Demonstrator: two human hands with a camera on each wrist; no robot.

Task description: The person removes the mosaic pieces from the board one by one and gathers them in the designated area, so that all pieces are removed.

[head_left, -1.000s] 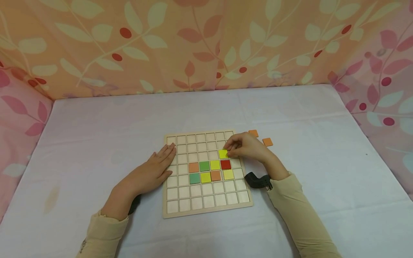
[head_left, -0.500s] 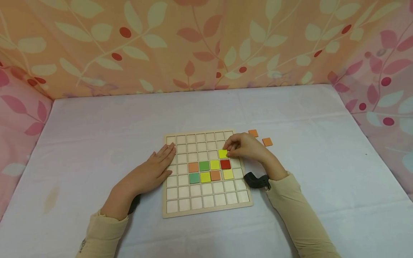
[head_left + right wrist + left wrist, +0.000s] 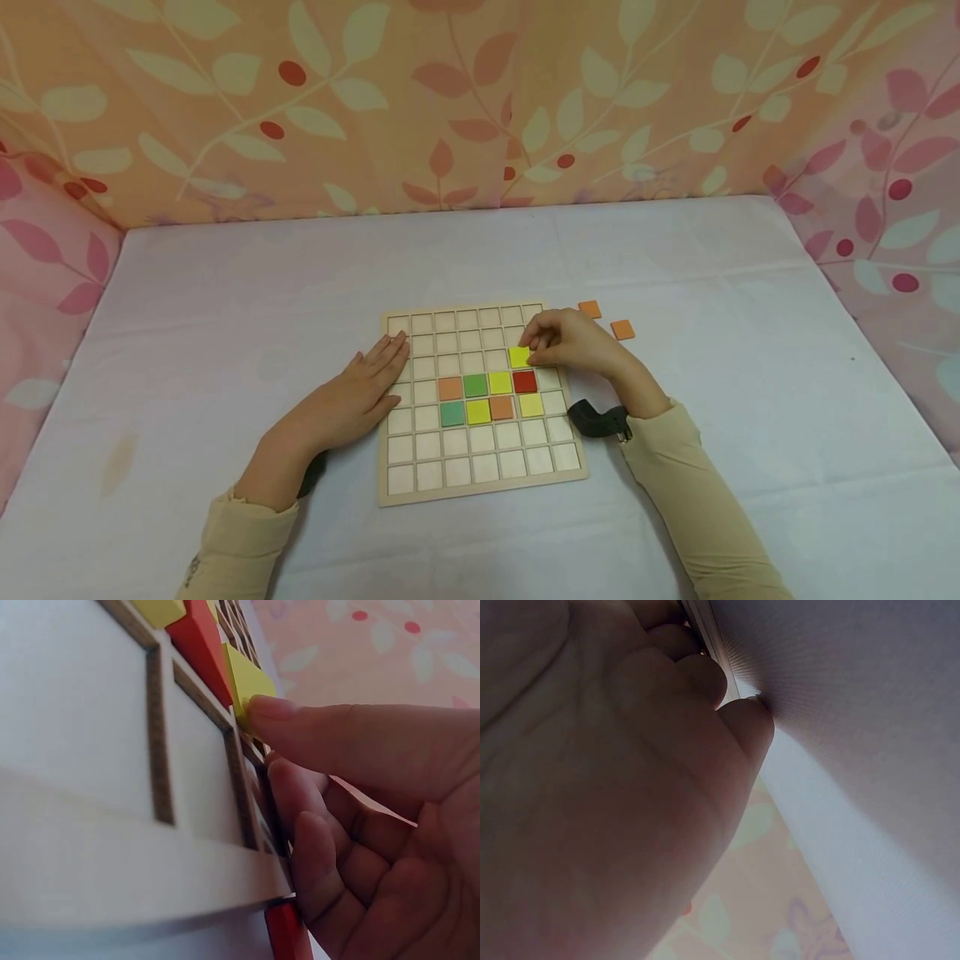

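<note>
A wooden grid board [image 3: 483,489] lies on the cloth between both hands. My left hand [image 3: 347,402] rests on its left border, fingers straight; the left wrist view shows mostly the dark palm [image 3: 615,795]. My right hand [image 3: 576,340] pinches a yellow square tile [image 3: 518,357] over a cell near the board's right side. Up close, the thumb [image 3: 277,712] presses on that tile's near edge, and the tile stands slightly tilted. Just below it in the head view sits a red tile [image 3: 525,382], beside another yellow tile [image 3: 500,382] and a green tile [image 3: 476,385].
Two loose orange tiles [image 3: 622,330] lie beyond the right hand. A red piece [image 3: 289,930] shows beside the board under that hand. More tiles, including a teal one [image 3: 452,413], fill a lower row. A floral curtain [image 3: 450,100] surrounds the white cloth [image 3: 247,300].
</note>
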